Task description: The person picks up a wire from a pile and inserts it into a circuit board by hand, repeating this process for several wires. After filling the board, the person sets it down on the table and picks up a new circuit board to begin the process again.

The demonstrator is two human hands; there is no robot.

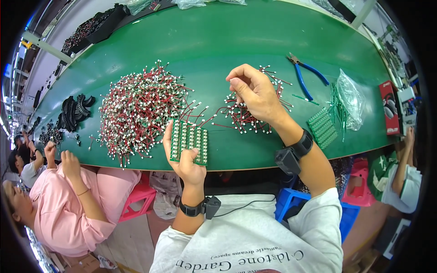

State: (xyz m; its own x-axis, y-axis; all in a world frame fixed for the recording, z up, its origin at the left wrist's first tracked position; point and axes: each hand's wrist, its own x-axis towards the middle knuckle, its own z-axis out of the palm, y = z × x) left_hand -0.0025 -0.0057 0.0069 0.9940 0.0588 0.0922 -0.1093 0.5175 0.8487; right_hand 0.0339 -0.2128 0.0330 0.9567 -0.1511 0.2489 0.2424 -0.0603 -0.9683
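Observation:
My left hand (190,170) grips a green circuit board panel (184,144) near the table's front edge, its thumb across the face. Rows of small white connectors cover the panel. Several red cables with white plugs (196,116) stick out at its far edge; whether they are plugged in I cannot tell. Over a smaller heap of red cables with white plugs (246,122), my right hand (257,95) is raised with thumb and forefinger pinched. A tiny pale spot shows at the fingertips, too small to name. Left of the panel lies a large heap of similar cables (141,107).
Blue-handled cutters (306,75), a clear plastic bag (350,100), green strips (334,107) and another green board panel (322,128) lie at right, beside a red box (389,108). Black parts (73,113) lie at left. A person in pink (73,204) sits close on my left.

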